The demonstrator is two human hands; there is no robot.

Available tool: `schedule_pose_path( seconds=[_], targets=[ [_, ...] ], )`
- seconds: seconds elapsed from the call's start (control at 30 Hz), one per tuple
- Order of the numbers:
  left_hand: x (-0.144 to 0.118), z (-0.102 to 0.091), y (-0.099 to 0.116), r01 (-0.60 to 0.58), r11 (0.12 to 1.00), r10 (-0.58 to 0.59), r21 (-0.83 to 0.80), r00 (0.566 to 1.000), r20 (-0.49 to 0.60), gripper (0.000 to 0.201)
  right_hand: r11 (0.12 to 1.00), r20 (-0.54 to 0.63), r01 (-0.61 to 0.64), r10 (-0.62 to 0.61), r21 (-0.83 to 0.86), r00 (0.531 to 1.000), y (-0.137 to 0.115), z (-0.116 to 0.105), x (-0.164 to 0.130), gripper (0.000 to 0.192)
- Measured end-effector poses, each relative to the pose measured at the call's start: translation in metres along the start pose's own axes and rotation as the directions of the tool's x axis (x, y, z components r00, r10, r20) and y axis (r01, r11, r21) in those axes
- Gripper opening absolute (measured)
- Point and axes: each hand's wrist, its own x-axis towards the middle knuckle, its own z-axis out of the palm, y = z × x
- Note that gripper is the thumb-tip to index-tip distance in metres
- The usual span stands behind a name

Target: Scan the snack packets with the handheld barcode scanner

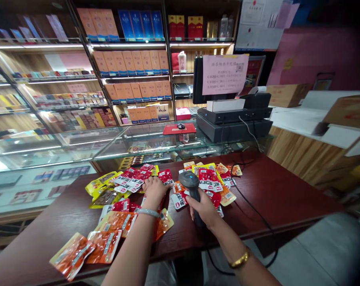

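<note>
While the right hand (204, 209) is gripping the barcode scanner (191, 186) closed-fisted, head aimed far at the red snack packets (208, 178), the left hand (154, 190) is pressing flat, fingers spread, holding a red packet (165, 177) steady on the wooden table (275, 190).

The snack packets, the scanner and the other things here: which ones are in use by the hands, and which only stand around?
In use:
- barcode scanner, gripped by the right hand
- red snack packets; the left hand rests on some

Standing around:
- cash register
- orange packets
- shelves of boxes
</note>
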Motion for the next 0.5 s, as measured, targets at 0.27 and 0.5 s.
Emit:
schedule_pose_path(
  seconds=[0.27,0.5],
  targets=[
    [0.012,0.006,0.000,0.026,0.979,-0.012,-0.202,0.997,0.070,0.049,1.000,-0.004,-0.001,0.001,0.005,1.000,-0.003,-0.002,-0.002,0.046],
    [0.003,0.015,0.006,-0.045,0.645,0.106,-0.763,0.994,0.030,0.032,0.999,0.011,0.029,-0.029,0.035,1.000,-0.027,0.006,-0.010,0.051]
  ],
)
